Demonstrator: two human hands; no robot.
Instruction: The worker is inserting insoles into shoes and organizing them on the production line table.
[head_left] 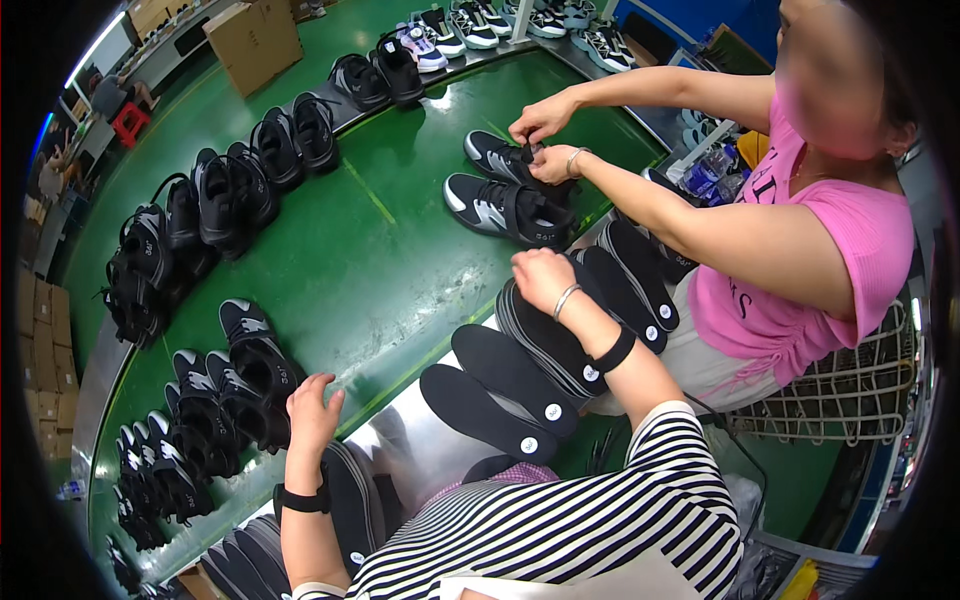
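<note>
My left hand point(313, 408), open with fingers apart and a black band on its wrist, is beside a black and grey sneaker point(262, 365) at the end of a shoe row. I cannot tell whether it touches the shoe. My right hand point(545, 280), loosely bent and with nothing visible in it, is over the toe end of a stack of black insoles point(535, 335). Two flat black insoles point(485, 412) with round white stickers lie near me. Just beyond my right hand stands a black and silver sneaker point(500, 210). Another sneaker point(490, 150) is in a co-worker's hands point(545, 150).
The green work table point(370, 270) has a metal edge. Black shoes point(225, 200) line its far left side, and more sneakers point(165, 465) stand at the near left. Light-coloured sneakers point(470, 25) are on the far ledge. A cardboard box point(252, 45) stands beyond. The co-worker in pink point(780, 250) is close at right.
</note>
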